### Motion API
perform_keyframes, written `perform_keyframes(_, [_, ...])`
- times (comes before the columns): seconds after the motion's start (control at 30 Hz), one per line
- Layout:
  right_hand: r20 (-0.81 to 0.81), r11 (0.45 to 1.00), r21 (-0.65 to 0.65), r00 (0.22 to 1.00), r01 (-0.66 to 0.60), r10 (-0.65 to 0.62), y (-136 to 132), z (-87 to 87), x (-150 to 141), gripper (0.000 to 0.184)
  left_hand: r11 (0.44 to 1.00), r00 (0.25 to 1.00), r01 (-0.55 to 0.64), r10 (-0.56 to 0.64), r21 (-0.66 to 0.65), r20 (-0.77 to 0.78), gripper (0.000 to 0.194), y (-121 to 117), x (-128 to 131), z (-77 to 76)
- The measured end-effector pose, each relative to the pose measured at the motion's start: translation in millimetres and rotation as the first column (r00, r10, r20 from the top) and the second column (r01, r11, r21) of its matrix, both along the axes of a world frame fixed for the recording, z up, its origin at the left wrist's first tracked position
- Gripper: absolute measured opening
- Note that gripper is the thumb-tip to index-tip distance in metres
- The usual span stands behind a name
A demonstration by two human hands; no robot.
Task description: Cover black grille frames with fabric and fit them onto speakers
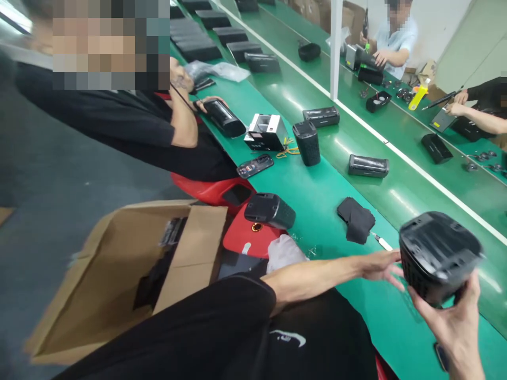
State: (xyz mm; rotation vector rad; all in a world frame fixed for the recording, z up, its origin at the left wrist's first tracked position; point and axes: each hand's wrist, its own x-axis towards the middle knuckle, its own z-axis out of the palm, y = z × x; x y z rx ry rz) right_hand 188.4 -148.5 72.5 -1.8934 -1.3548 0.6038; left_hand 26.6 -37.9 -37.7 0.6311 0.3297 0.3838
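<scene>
Head view. The black speaker housing, apparently of moulded plastic, is held above the near edge of the green desk, at the right of the view, its recessed face turned upward and its side grille partly visible. The right hand grips it from below, thumb and fingers spread to opposite sides; the left hand is open at its left flank, fingers loosely extended, and whether they touch cannot be told. Judged by its look, the shell is stiff and of moderate weight, since one hand bears it; any contents are hidden. The glossy upper face is likely slippery and easily scratched, whereas the textured sides should offer better friction. The sound hold is across the two opposite side walls, low on the body, with the palm beneath, sparing the grille from pressing fingertips. On the desk behind it lie black fabric pieces; a similar upright housing stands farther off.
</scene>
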Motion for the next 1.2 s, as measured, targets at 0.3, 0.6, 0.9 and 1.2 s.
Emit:
perform_keyframes(0.3, [0.604, 0.952, -0.234, 0.738, -0.199, 0.303, -11.9, -3.2, 28.2, 0.088, 0.883, 0.972, -0.126, 0.200, 0.453, -0.121, 0.108, 38.5, -46.0, 31.1])
perform_keyframes(0.6, [-0.150, 0.986, -0.004, 0.975, 0.166, -0.164, -60.0, -45.3, 18.9, 0.119, 0.896, 0.960, -0.222, 0.270, 0.384, -0.073, 0.098, 33.6, -65.9, 22.4])
perform_keyframes(0.9, [-0.306, 0.935, -0.143, 0.884, 0.324, -0.353, -64.2, -50.4, -3.7, 0.096, 0.914, 0.947, -0.098, 0.207, 0.393, -0.245, 0.093, 37.7, -58.9, 19.8])
perform_keyframes(1.2, [-0.152, 0.919, -0.344, 0.954, 0.194, -0.259, -73.0, -78.4, 14.3, 0.108, 0.953, 0.898, -0.077, 0.194, 0.293, -0.396, 0.094, 37.5, -55.4, -7.2])
